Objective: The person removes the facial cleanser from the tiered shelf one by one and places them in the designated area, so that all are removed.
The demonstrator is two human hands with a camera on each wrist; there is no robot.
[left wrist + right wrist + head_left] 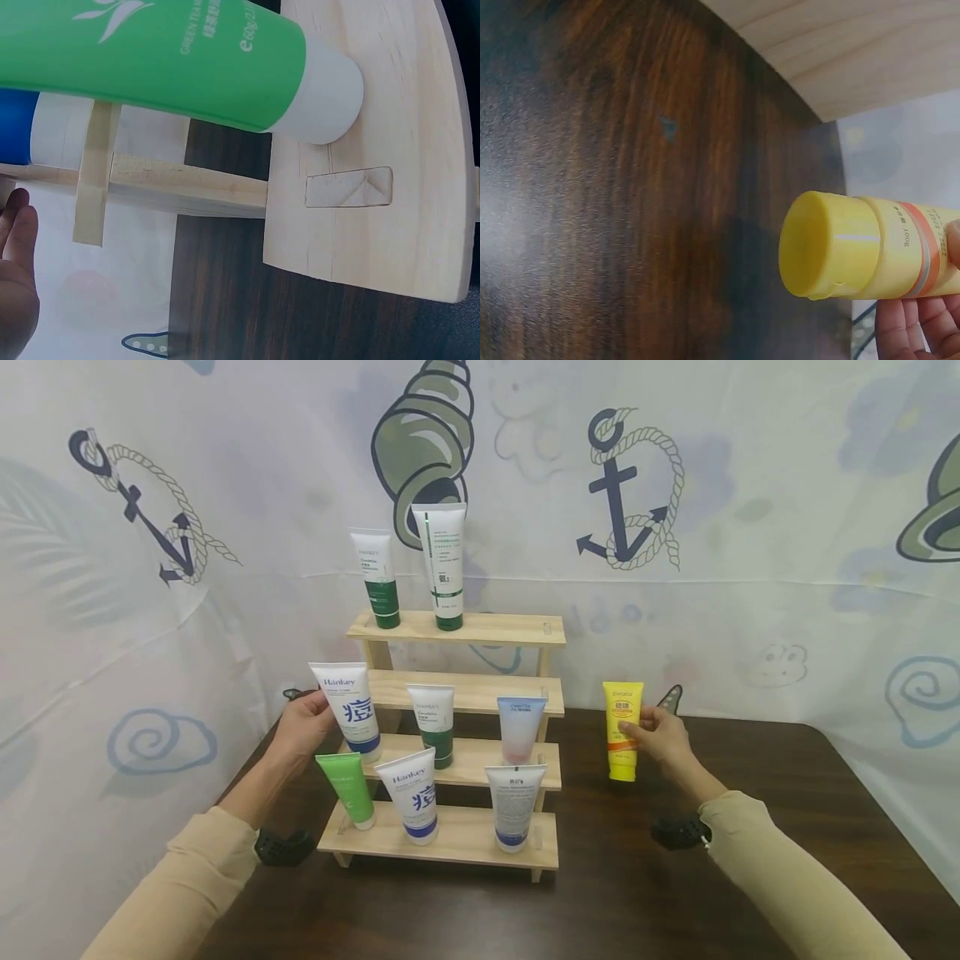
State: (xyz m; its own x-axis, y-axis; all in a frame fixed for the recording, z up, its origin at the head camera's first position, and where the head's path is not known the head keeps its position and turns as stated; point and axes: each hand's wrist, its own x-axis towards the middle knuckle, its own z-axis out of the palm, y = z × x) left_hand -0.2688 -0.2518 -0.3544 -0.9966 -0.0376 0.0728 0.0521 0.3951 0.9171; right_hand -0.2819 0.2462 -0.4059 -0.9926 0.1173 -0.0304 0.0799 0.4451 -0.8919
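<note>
1. here's the yellow squeeze tube [621, 752], orange-banded and cap down, up in the right hand [663, 735]: thumb across the front, fingers behind, a pinch closed down to the tube itself.
2. over to the left hand [302, 727], and its fingers are at the upper left edge of a white-and-blue hankey tube [348, 703], cap at the second tier; thumb hidden, so i can't tell how far that grip is closed or whether it has hold.
3. right of the left hand's grip, same tier: a white-and-green hankey tube [432, 718], then a pale blue-and-pink tube [521, 727].
4. below that left grip, bottom tier: a green tea tube [347, 787], a second blue-lettered hankey tube [412, 789], and a grey tube with a blue band [514, 802].
5. up and right of it, a pair of tall white-and-green tubes [446, 556] on top.
6. carrying them, left of the right hand's pinch, the four-tier wooden rack [498, 628]; under both hands, the dark wood-grain table [600, 885]; behind, a printed cloth [750, 618].
</note>
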